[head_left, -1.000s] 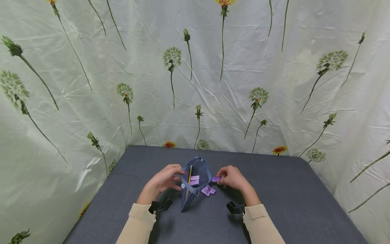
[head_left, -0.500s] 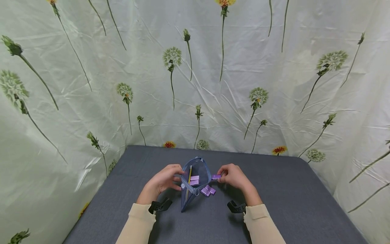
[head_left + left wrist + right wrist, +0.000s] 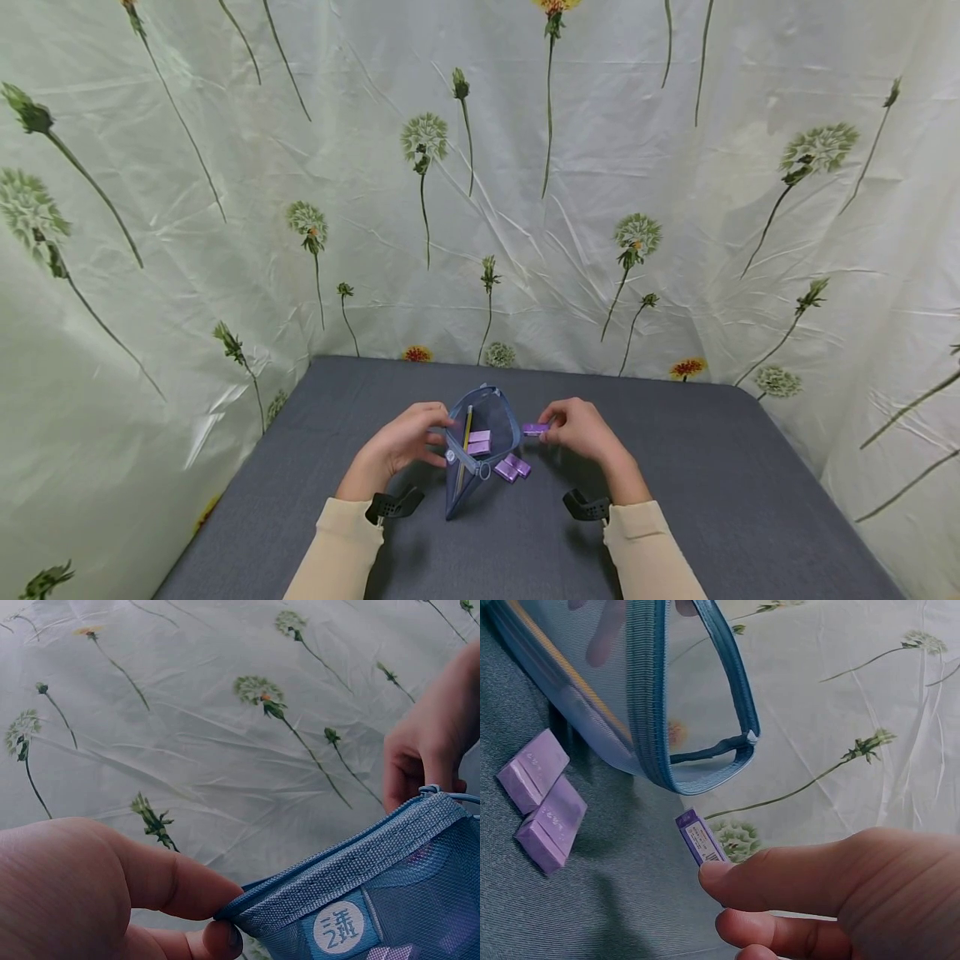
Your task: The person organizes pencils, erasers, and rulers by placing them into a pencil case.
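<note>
In the head view a blue mesh zip pouch stands with its mouth open. My left hand pinches the left corner of its rim between thumb and finger, as the left wrist view shows. Inside lie a yellow-striped pencil and small purple blocks. Just right of the mouth, my right hand pinches another small purple block by one end; a white barcode label shows on it. This block is apart from the pouch rim. The right fingers partly cover it.
Two more purple blocks lie touching each other on the dark grey cloth table, by the pouch's right side. A pale floral curtain hangs behind the table. Each wrist wears a black camera mount.
My right hand has risen slightly and shifted a little to the right with the purple block, away from the pouch rim. The left hand and pouch stay in place.
</note>
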`<state>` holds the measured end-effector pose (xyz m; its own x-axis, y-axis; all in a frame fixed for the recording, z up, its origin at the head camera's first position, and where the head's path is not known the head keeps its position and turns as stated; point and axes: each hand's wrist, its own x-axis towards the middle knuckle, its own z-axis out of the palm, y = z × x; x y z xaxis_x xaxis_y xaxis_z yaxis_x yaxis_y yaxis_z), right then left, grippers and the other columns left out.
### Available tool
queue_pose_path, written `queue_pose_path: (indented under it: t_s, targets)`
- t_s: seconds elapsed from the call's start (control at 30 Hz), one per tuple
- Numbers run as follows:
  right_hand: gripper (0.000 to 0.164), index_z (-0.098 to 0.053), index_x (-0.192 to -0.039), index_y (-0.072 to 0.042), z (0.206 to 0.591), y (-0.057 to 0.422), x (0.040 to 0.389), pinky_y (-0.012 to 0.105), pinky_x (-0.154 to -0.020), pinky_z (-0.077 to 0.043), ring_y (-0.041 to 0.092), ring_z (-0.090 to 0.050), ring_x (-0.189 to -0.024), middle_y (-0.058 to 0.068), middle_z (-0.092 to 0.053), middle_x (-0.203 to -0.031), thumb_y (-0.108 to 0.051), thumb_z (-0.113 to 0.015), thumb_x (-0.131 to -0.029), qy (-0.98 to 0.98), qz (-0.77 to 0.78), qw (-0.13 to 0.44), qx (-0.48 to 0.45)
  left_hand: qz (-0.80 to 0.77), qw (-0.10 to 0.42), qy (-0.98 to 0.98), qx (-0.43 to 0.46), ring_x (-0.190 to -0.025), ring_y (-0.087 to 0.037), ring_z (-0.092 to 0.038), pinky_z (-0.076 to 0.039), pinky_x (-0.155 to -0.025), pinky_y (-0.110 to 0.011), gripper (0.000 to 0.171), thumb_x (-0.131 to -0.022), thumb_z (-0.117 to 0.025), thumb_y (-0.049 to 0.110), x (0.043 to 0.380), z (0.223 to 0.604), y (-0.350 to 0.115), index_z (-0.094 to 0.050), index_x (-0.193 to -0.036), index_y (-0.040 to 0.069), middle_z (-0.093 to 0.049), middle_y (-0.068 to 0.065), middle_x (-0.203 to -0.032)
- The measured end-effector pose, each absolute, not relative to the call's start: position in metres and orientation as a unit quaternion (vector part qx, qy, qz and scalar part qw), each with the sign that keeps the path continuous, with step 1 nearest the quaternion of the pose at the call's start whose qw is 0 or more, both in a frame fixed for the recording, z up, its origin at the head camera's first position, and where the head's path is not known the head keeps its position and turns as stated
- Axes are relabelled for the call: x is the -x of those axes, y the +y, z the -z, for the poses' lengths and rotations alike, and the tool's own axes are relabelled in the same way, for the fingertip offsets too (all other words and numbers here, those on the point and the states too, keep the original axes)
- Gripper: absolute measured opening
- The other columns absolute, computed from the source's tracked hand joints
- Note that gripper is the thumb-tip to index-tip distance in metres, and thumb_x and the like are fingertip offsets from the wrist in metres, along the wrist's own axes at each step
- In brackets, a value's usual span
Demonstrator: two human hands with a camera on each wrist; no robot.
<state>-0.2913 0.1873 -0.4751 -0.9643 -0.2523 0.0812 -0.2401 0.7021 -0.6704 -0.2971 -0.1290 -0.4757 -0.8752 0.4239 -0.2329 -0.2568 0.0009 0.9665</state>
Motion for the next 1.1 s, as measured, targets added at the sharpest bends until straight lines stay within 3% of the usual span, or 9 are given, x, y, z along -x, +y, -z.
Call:
queue_pose_path:
  t_s: [0.5,1.1]
  targets:
    - [0.015,-0.074,-0.089,-0.011,0.464,0.188,0.288,0.033,-0.055,-0.041,0.014,-0.053,-0.059,-0.004,-0.063,-0.067,-0.008,-0.083,-0.077,0.923,0.362,-0.002,0.132,-0.703,0.244,0.665,-0.065,-0.084,-0.029,-0.063,-0.056,-0.069,-0.053,0.024,-0.099,-0.051,0.015,0.297,0.475,-0.128,-0.049,-0.075,0.013,-0.053,-0.024,-0.121]
    - [0.014,-0.075,-0.091,-0.014,0.441,0.171,0.29,0.033,-0.056,-0.042,0.014,-0.054,-0.059,-0.006,-0.062,-0.068,-0.012,-0.083,-0.079,0.931,0.334,-0.019,0.148,-0.705,0.247,0.661,-0.066,-0.079,-0.026,-0.061,-0.056,-0.068,-0.051,0.025,-0.099,-0.049,0.014,0.295,0.472,-0.129,-0.048,-0.075,0.012,-0.051,-0.024,-0.117]
